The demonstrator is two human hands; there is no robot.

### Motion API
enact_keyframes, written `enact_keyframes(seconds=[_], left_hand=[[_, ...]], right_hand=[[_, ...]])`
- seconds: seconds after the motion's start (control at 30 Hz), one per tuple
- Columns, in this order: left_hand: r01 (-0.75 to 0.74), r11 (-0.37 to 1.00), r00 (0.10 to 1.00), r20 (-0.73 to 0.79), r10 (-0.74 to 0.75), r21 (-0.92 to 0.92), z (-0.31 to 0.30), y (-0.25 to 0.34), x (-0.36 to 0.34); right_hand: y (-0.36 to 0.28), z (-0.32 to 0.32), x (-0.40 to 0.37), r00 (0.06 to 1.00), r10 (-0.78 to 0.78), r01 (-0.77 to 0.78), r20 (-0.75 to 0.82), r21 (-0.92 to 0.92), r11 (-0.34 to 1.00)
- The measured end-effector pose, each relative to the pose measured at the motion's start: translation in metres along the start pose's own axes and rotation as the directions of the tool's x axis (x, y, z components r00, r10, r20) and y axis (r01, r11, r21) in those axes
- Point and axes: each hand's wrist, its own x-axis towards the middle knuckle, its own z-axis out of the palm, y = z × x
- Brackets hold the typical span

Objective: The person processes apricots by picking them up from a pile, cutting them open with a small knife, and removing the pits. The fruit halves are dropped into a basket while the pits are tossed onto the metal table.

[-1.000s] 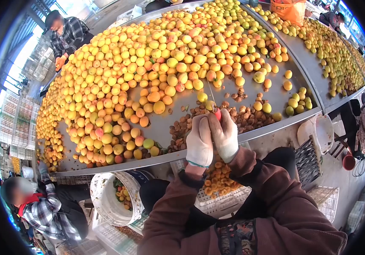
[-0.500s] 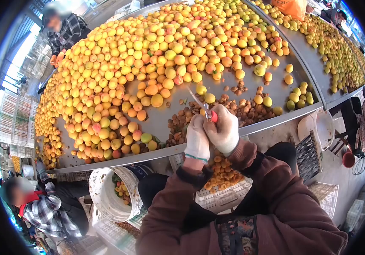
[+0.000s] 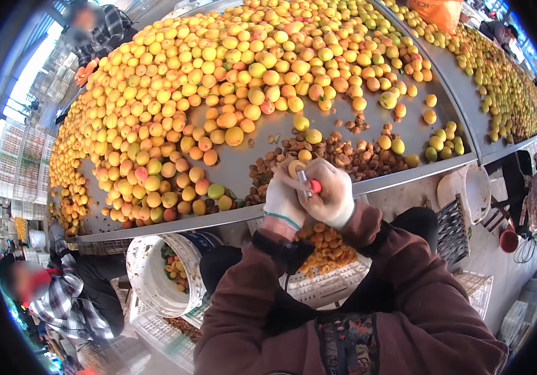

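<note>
My left hand (image 3: 284, 195), in a white glove with a green-edged cuff, is closed on an apricot (image 3: 294, 167) whose cut face shows as an orange ring. My right hand (image 3: 332, 194), also gloved, grips a small knife (image 3: 304, 180) with a red handle and metal shank. The two hands touch each other at the table's front edge, and the fingers hide part of the blade. Just beyond them lies a heap of brown apricot pits (image 3: 337, 153). Below my hands, a white crate (image 3: 324, 289) between my knees holds orange apricot halves (image 3: 329, 249).
Whole apricots (image 3: 218, 81) cover much of the metal table (image 3: 243, 159), whose raised front rim (image 3: 400, 181) runs before me. A white bucket (image 3: 149, 281) stands at lower left, another bucket (image 3: 465, 187) at right. Co-workers sit at the left (image 3: 71, 303) and far left corner.
Both hands have come down slightly toward me. The knife blade, earlier pointing out over the table, is now mostly hidden at the fingers, and the apricot's cut face shows.
</note>
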Motion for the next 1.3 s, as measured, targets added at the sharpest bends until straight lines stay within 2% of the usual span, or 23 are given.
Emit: enact_keyframes(seconds=[0.03,0.07,0.13,0.17,0.2,0.27,0.3,0.4,0.47,0.53,0.57,0.6,0.67,0.8,0.87,0.9,0.97,1.1,1.17,1.2,1.23,1.27,1.3], left_hand=[[-0.097,0.994,0.993,0.080,0.092,0.057,-0.005,0.001,0.003],[-0.103,0.993,0.992,0.085,0.098,0.053,-0.011,-0.001,0.006],[0.023,0.997,0.996,-0.084,-0.029,-0.080,0.031,0.008,-0.017],[0.005,0.999,1.000,-0.021,-0.006,-0.045,0.024,0.003,-0.012],[0.004,0.999,1.000,-0.016,-0.005,-0.046,0.024,0.003,-0.012],[0.218,0.971,0.973,0.092,-0.210,-0.098,0.022,0.004,-0.014],[0.221,0.970,0.973,0.095,-0.212,-0.099,0.020,0.004,-0.016],[0.248,0.969,0.964,0.097,-0.249,0.017,0.022,0.002,-0.020],[0.272,0.958,0.957,-0.133,-0.260,0.090,0.036,-0.001,-0.028],[0.278,0.956,0.944,-0.212,-0.253,0.097,0.039,-0.006,-0.023],[0.283,0.954,0.926,-0.289,-0.244,0.103,0.040,-0.010,-0.022],[0.286,0.953,0.925,-0.290,-0.247,0.101,0.035,-0.015,-0.020],[0.174,0.945,0.977,-0.171,-0.130,0.276,0.022,-0.026,-0.016],[0.077,0.961,0.983,-0.182,-0.028,0.265,0.028,-0.042,-0.018],[0.018,0.952,0.995,-0.098,0.013,0.306,0.027,-0.042,-0.019],[0.016,0.952,0.995,-0.098,0.015,0.305,0.027,-0.045,-0.017],[-0.112,0.974,0.974,-0.173,0.147,0.198,0.027,-0.057,-0.012],[-0.201,0.968,0.948,-0.219,0.231,0.152,0.037,-0.057,-0.018],[-0.140,0.825,0.961,-0.127,0.247,0.548,0.020,-0.054,-0.014],[-0.138,0.825,0.961,-0.128,0.246,0.549,0.023,-0.048,-0.017],[-0.279,0.463,0.920,0.096,0.380,0.841,0.031,-0.040,-0.023],[-0.381,-0.003,0.851,0.352,0.389,0.925,0.039,-0.035,-0.028],[-0.470,0.186,0.849,0.384,0.363,0.863,0.043,-0.033,-0.032]], right_hand=[[-0.001,0.001,0.000,0.999,-0.010,0.013,-0.033,0.092,0.996],[-0.004,0.000,0.001,0.999,-0.018,0.020,-0.029,0.090,0.996],[-0.011,-0.004,0.004,0.961,0.246,-0.206,-0.128,0.263,0.942],[-0.009,-0.004,0.006,0.943,0.308,-0.240,-0.125,0.385,0.891],[-0.013,-0.007,0.009,0.944,0.304,-0.237,-0.125,0.382,0.893],[-0.025,-0.015,0.015,0.764,0.644,-0.482,-0.032,0.635,0.604],[-0.019,-0.016,0.018,0.849,0.516,-0.350,-0.112,0.613,0.708],[-0.019,-0.019,0.031,0.807,0.561,-0.302,-0.187,0.685,0.663],[-0.009,-0.021,0.036,0.813,0.552,-0.306,-0.185,0.671,0.676],[-0.011,-0.021,0.041,0.726,0.675,-0.325,-0.131,0.800,0.504],[-0.006,-0.026,0.038,0.759,0.648,-0.294,-0.069,0.851,0.435],[-0.007,-0.026,0.037,0.757,0.650,-0.296,-0.069,0.850,0.435],[-0.009,-0.023,0.038,0.761,0.636,-0.276,-0.127,0.824,0.495],[-0.008,-0.018,0.034,0.751,0.641,-0.242,-0.157,0.838,0.489],[-0.013,-0.013,0.036,0.723,0.648,-0.276,-0.239,0.760,0.588],[-0.017,-0.010,0.037,0.724,0.647,-0.277,-0.238,0.760,0.588],[-0.022,-0.005,0.039,0.683,0.683,-0.269,-0.259,0.780,0.565],[-0.008,-0.004,0.035,0.686,0.689,-0.239,-0.235,0.821,0.518],[-0.009,-0.001,0.031,0.736,0.650,-0.233,-0.188,0.832,0.504],[-0.008,0.001,0.027,0.735,0.651,-0.233,-0.188,0.832,0.503],[-0.005,0.004,0.023,0.801,0.565,-0.228,-0.198,0.771,0.594],[-0.001,0.005,0.019,0.858,0.474,-0.213,-0.198,0.703,0.679],[0.002,-0.001,0.016,0.916,0.379,-0.233,-0.128,0.600,0.765]])
